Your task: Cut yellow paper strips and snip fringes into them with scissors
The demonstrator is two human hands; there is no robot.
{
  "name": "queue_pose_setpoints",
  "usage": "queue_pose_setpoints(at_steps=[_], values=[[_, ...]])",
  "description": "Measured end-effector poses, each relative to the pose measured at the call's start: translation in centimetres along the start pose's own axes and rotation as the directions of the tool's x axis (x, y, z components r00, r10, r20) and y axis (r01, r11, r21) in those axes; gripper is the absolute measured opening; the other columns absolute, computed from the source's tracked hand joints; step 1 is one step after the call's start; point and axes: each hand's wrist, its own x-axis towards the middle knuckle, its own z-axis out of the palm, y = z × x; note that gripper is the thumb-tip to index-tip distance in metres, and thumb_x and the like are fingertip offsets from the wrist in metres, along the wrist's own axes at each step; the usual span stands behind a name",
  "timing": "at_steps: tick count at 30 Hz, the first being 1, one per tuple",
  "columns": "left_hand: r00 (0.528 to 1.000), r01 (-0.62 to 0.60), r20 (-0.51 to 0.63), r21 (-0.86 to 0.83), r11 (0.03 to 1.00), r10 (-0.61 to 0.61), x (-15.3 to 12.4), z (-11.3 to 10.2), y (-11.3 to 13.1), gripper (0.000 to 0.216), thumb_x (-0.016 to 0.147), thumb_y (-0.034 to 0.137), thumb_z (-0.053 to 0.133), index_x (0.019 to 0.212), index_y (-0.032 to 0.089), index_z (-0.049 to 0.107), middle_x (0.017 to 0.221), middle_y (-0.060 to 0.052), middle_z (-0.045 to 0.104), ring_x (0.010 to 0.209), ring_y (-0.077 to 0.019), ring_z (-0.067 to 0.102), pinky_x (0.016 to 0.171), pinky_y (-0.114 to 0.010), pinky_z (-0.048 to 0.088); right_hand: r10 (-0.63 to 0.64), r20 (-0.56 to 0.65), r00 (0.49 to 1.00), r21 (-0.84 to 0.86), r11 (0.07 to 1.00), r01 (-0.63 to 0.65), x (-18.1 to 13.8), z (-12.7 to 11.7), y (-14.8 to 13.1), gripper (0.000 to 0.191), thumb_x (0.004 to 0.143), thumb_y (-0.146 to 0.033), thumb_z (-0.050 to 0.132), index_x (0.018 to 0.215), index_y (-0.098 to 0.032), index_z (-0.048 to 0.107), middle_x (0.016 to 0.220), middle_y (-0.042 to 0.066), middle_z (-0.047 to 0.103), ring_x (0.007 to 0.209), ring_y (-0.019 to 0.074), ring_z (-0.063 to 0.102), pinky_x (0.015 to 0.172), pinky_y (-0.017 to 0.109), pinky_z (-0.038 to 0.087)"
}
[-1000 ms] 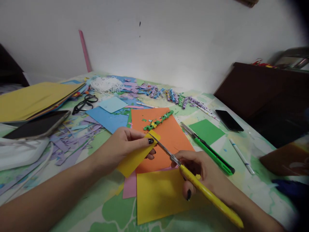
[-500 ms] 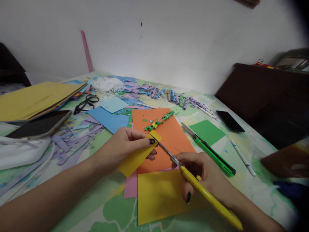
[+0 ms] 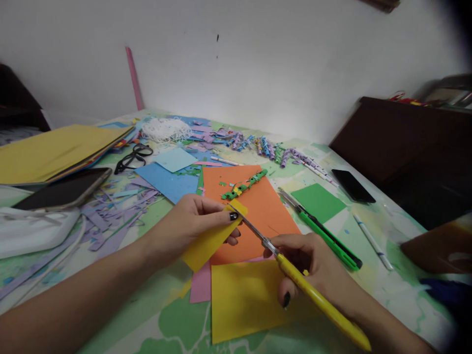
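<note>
My left hand [image 3: 190, 227] pinches a small yellow paper piece [image 3: 211, 238] between thumb and fingers, held above the table. My right hand [image 3: 313, 268] grips yellow-handled scissors [image 3: 295, 278]; their metal blades reach up-left to the top corner of that yellow piece. Below the hands lie a large yellow sheet [image 3: 243, 300], a pink sheet [image 3: 201, 282] and an orange sheet [image 3: 254, 211]. A green paper strip with small bits [image 3: 243, 184] rests on the orange sheet.
A green utility knife [image 3: 324, 236], a green square [image 3: 317, 201], a pen [image 3: 370, 240] and a black phone [image 3: 353, 186] lie to the right. On the left are blue sheets [image 3: 167, 179], glasses [image 3: 132, 157], purple scraps [image 3: 110, 216], another phone [image 3: 64, 189] and stacked paper [image 3: 55, 150].
Almost nothing differs. The whole view has shifted very slightly; both hands keep their hold on the yellow piece and the scissors in the same pose.
</note>
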Motion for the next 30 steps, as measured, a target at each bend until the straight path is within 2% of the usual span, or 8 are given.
queue_pose_setpoints(at_steps=[10,17,24,30], values=[[0.999,0.009,0.038,-0.061,0.998,-0.006,0.02,-0.23,-0.25,0.015,0.079,0.026,0.067,0.069,0.016,0.074,0.065,-0.004,0.073,0.060,-0.0132,0.067,0.060,-0.021,0.052,-0.024,0.010,1.000,-0.029,0.999,0.024,-0.17,-0.23,0.48,0.048,0.053,-0.051,0.084,0.067,-0.015,0.056,0.062,-0.005,0.035,0.059,0.0108,0.027,0.050,0.024,0.022],[0.998,0.009,0.067,-0.095,0.995,-0.003,0.14,-0.41,-0.48,0.016,0.080,0.025,0.066,0.071,0.015,0.074,0.064,-0.005,0.074,0.060,-0.0121,0.068,0.058,-0.018,0.051,-0.029,-0.024,0.999,-0.092,0.995,0.027,-0.05,-0.44,0.45,0.038,0.054,-0.036,0.087,0.068,-0.014,0.061,0.059,-0.006,0.035,0.057,0.0095,0.028,0.048,0.023,0.020],[0.996,0.019,0.093,-0.111,0.994,-0.008,0.28,-0.48,-0.54,0.017,0.081,0.022,0.064,0.070,0.014,0.074,0.064,-0.005,0.074,0.059,-0.0125,0.068,0.059,-0.019,0.052,-0.054,-0.026,0.998,-0.124,0.991,0.050,-0.25,-0.52,0.53,0.047,0.053,-0.051,0.084,0.073,-0.012,0.068,0.059,-0.003,0.046,0.055,0.0106,0.036,0.047,0.023,0.029],[0.995,0.012,0.099,-0.117,0.993,-0.001,0.31,-0.39,-0.63,0.018,0.081,0.021,0.064,0.068,0.014,0.074,0.062,-0.005,0.073,0.058,-0.0129,0.068,0.059,-0.019,0.053,-0.074,-0.042,0.996,-0.142,0.988,0.068,-0.22,-0.70,0.89,0.046,0.051,-0.051,0.085,0.071,-0.013,0.068,0.057,-0.003,0.045,0.053,0.0102,0.036,0.045,0.022,0.029]])
